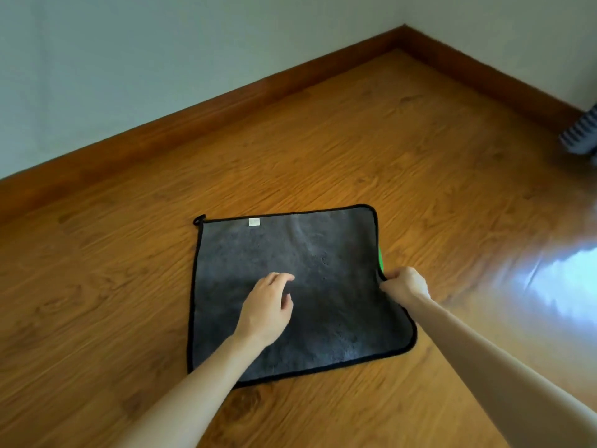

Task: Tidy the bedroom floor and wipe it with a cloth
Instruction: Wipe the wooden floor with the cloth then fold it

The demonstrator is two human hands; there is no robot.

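A grey cloth (290,270) with black edging is spread flat on the wooden floor (113,270), near a room corner. The left hand (268,305) is held over the cloth's middle, fingers loosely curled and grasping nothing. The cloth's right edge is pinched by the right hand (403,282), a green underside showing there. A ribbed grey object (581,134) is seen at the far right.

One wide-angle camera rides on the person's head, tilted forward and down over the wooden floor (355,150), close above both outstretched arms, facing the room's corner where two walls (161,53) meet
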